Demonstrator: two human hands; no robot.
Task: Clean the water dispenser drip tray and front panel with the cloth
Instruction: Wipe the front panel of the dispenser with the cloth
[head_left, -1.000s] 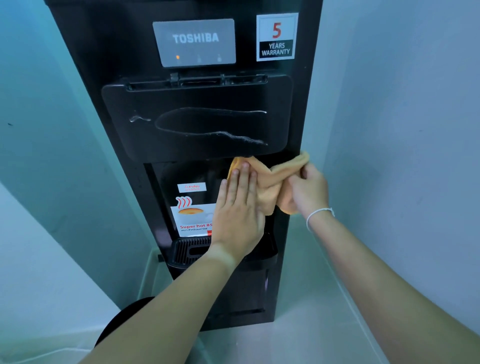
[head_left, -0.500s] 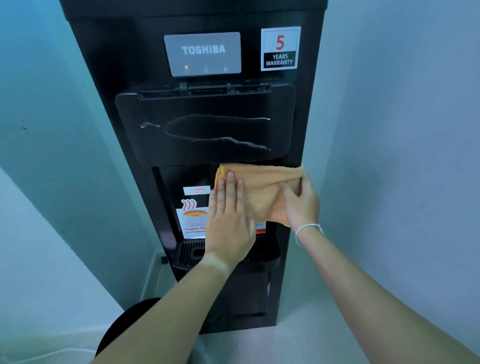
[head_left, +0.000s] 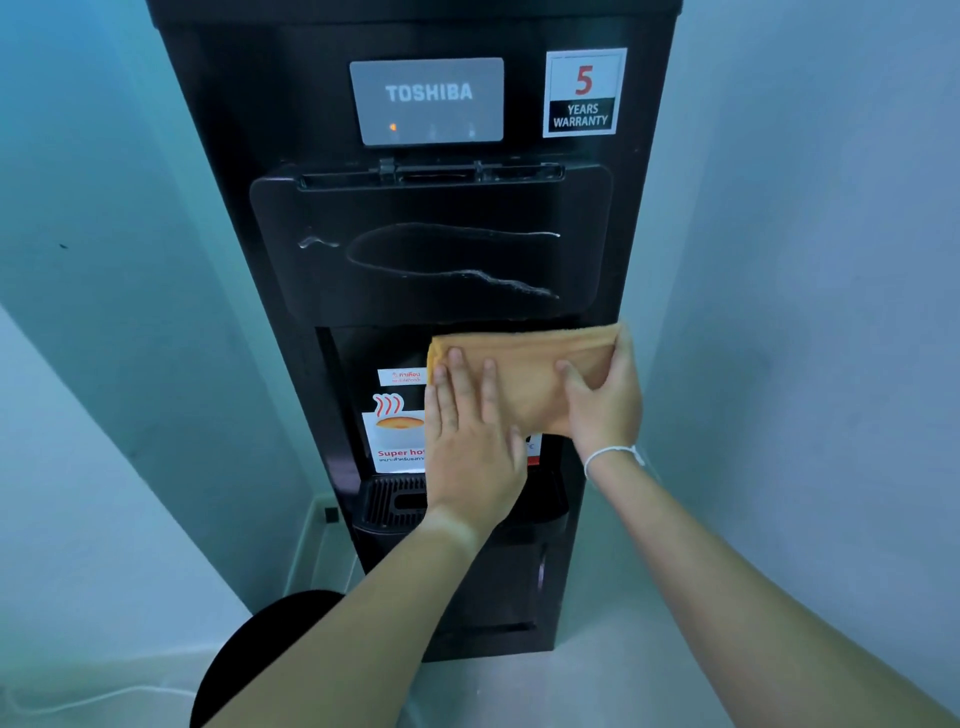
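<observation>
A folded orange cloth (head_left: 524, 371) was pressed flat by the open left hand (head_left: 470, 441) and pinched by the right hand (head_left: 602, 405) (white wristband worn) against the tall black water dispenser (head_left: 431, 249).

Your left hand (head_left: 470, 447) covers the right part of the drip tray (head_left: 395, 501) and most of the "Super hot" sticker (head_left: 397, 441), so its wording cuts off after "ho". The cloth (head_left: 524, 374) hides the dispensing recess behind it, and your right hand (head_left: 605, 400) hides the cloth's right edge. The small label (head_left: 402, 376) above the sticker is too small to read. The top of the water dispenser (head_left: 270, 130) runs past the frame's upper edge.
</observation>
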